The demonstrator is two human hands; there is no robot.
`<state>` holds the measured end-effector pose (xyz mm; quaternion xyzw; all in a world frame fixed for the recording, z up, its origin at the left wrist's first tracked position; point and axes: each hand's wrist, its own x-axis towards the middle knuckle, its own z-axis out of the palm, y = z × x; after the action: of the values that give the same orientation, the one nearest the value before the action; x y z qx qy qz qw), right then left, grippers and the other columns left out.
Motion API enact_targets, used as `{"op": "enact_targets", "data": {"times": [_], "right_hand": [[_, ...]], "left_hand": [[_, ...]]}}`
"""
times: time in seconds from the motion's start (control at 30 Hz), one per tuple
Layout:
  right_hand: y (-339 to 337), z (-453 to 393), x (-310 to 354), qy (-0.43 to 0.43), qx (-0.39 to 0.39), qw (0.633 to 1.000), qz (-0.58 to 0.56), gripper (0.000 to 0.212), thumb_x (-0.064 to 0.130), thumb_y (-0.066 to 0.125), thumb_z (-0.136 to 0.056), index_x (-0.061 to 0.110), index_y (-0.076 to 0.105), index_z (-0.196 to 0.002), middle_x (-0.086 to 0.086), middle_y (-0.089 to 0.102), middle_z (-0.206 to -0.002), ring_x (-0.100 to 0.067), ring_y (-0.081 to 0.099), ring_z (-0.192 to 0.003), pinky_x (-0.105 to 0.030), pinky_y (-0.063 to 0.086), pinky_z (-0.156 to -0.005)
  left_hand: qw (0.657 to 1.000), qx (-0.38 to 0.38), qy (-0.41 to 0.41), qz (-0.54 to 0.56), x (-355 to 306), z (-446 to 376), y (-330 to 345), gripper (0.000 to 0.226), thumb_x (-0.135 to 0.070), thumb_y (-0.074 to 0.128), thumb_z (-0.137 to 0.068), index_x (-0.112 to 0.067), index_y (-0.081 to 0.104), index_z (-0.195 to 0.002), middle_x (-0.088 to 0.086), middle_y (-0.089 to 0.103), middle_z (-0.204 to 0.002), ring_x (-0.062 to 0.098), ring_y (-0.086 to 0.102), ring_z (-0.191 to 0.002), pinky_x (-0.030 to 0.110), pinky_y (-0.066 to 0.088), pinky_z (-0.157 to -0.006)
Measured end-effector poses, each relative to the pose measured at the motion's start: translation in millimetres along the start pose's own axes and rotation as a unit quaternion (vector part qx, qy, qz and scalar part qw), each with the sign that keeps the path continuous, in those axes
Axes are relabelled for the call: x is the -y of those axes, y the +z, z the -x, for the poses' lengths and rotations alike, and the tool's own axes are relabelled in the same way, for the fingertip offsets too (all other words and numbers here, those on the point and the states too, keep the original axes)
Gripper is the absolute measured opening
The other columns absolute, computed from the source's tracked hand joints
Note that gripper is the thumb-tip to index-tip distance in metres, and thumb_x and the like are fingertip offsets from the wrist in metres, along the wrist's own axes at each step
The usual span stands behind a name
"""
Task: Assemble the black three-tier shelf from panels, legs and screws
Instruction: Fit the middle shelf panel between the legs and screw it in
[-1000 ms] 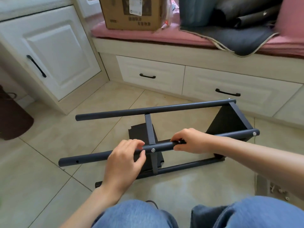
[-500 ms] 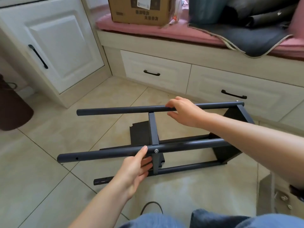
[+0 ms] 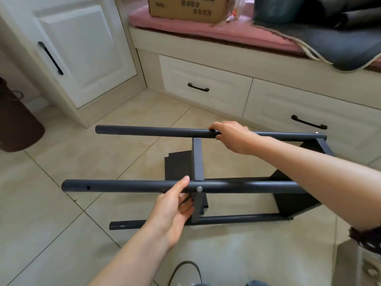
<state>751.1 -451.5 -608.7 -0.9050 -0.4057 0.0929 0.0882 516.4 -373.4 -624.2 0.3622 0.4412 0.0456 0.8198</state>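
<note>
Black shelf frame (image 3: 198,162) lying on side on tiled floor (image 3: 61,182), long axis left–right, free leg ends pointing left. Right end partly hidden behind right forearm. Far leg (image 3: 154,132): right hand (image 3: 231,135) curled around it. Near leg (image 3: 134,186): left hand (image 3: 175,205) grips from below, thumb laid over top, beside silver screw (image 3: 199,189). Cardboard box (image 3: 185,7) beyond right hand: print cut off, unreadable.

a home: tiled floor (image 3: 51,203), white cabinet (image 3: 82,48), cushioned window seat (image 3: 206,32) over drawers (image 3: 204,85).
</note>
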Motion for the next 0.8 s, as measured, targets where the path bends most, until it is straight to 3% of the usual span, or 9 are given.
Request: {"op": "enact_targets", "data": {"times": [0.07,0.17,0.23,0.37,0.47,0.6,0.8], "right_hand": [[-3.9,2.4,-3.0,0.008,-0.008,1.000,-0.010,0.027,0.020,0.041,-0.105,0.025,0.049,-0.130,-0.005,0.054,-0.109,-0.025,0.048,-0.095,-0.047,0.045,-0.082],[-15.6,9.9,-9.6,0.024,-0.028,0.999,-0.037,0.026,0.021,0.043,-0.104,0.023,0.050,-0.129,-0.007,0.055,-0.114,-0.030,0.053,-0.103,-0.052,0.047,-0.090],[-26.6,16.7,-15.1,0.035,-0.052,0.996,-0.059,0.028,0.020,0.044,-0.104,0.021,0.050,-0.131,-0.009,0.057,-0.118,-0.032,0.053,-0.107,-0.054,0.045,-0.094],[-53.7,35.8,-28.3,0.068,-0.108,0.987,-0.098,0.030,0.018,0.046,-0.103,0.017,0.050,-0.133,-0.013,0.058,-0.119,-0.033,0.054,-0.105,-0.052,0.047,-0.093],[-76.4,55.6,-41.6,0.095,-0.149,0.975,-0.136,0.031,0.015,0.049,-0.101,0.013,0.051,-0.132,-0.015,0.060,-0.120,-0.031,0.056,-0.104,-0.042,0.048,-0.087],[-104.2,82.5,-58.7,0.143,-0.151,0.965,-0.157,0.027,0.016,0.054,-0.099,0.017,0.049,-0.125,-0.011,0.062,-0.115,-0.027,0.060,-0.097,-0.040,0.052,-0.083],[-114.2,129.1,-74.9,0.205,-0.157,0.933,-0.252,0.027,0.014,0.056,-0.099,0.018,0.043,-0.123,-0.006,0.062,-0.109,-0.021,0.063,-0.096,-0.035,0.053,-0.078]], "left_hand": [[1.000,-0.001,0.010,-0.018,-5.3,1.1,7.0,0.031,-0.023,0.072,-0.089,-0.005,0.067,-0.113,0.019,0.073,-0.111,0.031,0.069,-0.108,0.045,0.047,-0.106],[0.998,-0.002,0.035,-0.049,-16.3,7.3,20.8,0.032,-0.021,0.072,-0.091,-0.005,0.067,-0.118,0.019,0.072,-0.114,0.031,0.069,-0.109,0.045,0.047,-0.107],[0.997,0.002,0.052,-0.062,-26.9,12.4,31.6,0.031,-0.018,0.070,-0.092,-0.004,0.066,-0.119,0.020,0.073,-0.111,0.031,0.070,-0.107,0.041,0.052,-0.101],[0.989,0.026,0.085,-0.117,-56.1,20.5,58.1,0.027,-0.017,0.068,-0.093,-0.005,0.064,-0.116,0.017,0.074,-0.106,0.028,0.072,-0.098,0.029,0.057,-0.070],[0.982,0.048,0.109,-0.148,-79.0,26.8,82.5,0.022,-0.012,0.068,-0.092,-0.007,0.063,-0.113,0.016,0.073,-0.106,0.031,0.071,-0.100,0.033,0.056,-0.074],[0.970,0.075,0.138,-0.187,-104.2,33.3,116.7,0.029,-0.003,0.068,-0.091,-0.012,0.061,-0.118,0.014,0.067,-0.108,0.034,0.069,-0.103,0.046,0.057,-0.090],[0.934,0.122,0.199,-0.270,-116.4,36.9,155.9,0.023,0.002,0.067,-0.090,-0.017,0.057,-0.095,0.007,0.066,-0.102,0.026,0.066,-0.098,0.034,0.054,-0.064]]}}
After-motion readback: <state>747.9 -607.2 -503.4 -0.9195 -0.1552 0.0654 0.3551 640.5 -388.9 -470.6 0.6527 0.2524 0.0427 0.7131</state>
